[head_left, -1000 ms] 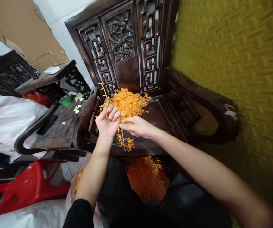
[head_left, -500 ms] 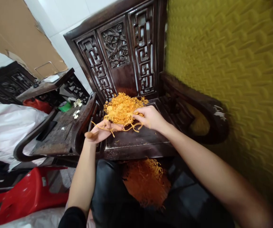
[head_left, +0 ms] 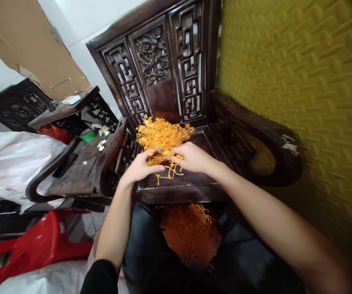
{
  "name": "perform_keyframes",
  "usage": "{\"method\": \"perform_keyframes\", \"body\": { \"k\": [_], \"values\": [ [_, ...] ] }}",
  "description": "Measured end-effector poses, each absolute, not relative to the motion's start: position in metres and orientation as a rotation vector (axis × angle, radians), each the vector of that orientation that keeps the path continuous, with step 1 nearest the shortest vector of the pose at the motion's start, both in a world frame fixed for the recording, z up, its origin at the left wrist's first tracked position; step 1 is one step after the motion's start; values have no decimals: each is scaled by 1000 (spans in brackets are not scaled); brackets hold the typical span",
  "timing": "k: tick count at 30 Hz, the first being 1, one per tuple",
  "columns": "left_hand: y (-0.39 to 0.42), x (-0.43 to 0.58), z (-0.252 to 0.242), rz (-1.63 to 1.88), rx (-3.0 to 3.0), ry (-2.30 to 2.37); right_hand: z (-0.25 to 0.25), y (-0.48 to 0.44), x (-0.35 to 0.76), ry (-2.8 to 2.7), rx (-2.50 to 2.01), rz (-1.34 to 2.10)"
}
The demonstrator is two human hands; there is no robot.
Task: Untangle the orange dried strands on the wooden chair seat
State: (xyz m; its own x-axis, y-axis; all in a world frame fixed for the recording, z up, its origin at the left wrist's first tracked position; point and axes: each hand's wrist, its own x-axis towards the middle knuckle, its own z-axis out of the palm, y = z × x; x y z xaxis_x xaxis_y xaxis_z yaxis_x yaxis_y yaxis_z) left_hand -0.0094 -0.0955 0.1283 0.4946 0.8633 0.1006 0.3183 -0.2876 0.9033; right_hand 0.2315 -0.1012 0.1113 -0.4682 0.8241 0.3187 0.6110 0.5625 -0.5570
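- The orange pile [head_left: 165, 134], a springy heap of fine, branching sprigs, sits on the chair seat [head_left: 194, 179], toward its back edge and left back corner.
- Left hand [head_left: 139, 166]: at the pile's near side, toward the seat's front edge; its grip stands apart, thumb away from the fingers, with orange strands [head_left: 162, 154] in the gap.
- Right hand [head_left: 192, 157]: facing the left, fingertips among the same strands; whether its grip is clamped on any, I cannot tell.
- Done, by the look of it: some long strands are clear of the heap, and more lie on the reddish bundle [head_left: 191, 241] below the seat's front edge.
- Left, I judge: the strands between the hands and most of the heap, which looks tangled.
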Motion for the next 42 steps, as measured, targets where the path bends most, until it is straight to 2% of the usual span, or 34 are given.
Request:
{"method": "perform_keyframes", "body": {
  "k": [5, 10, 16, 20, 25, 28, 32, 35, 38, 42],
  "values": [
    [-95, 16, 122, 1061, 1692, 1045, 107, -106, 227, -2308, -1166, 511],
    [-96, 22, 122, 1154, 1649, 1051, 113, -105, 242, -2297, -1160, 656],
    [-100, 30, 123, 1266, 1560, 1064, 120, -104, 249, -1873, -1036, 750],
    [-108, 36, 126, 1275, 1560, 1104, 116, -110, 231, -1862, -926, 806],
    [-114, 41, 124, 1441, 1552, 1083, 118, -109, 227, -1991, -1052, 416],
    [-111, 40, 122, 1388, 1500, 1124, 118, -103, 232, -2087, -1180, 145],
    [-108, 24, 130, 1486, 1383, 1169, 105, -82, 260, -1961, -1572, 9],
    [-106, 13, 134, 1524, 1202, 1175, 94, -65, 285, -1636, -1701, 339],
    [-103, 16, 130, 1284, 1097, 1137, 92, -64, 284, -1399, -1375, 852],
    [-103, 32, 123, 1156, 968, 897, 102, -83, 248, -1262, -1003, 1146]
  ]
}}
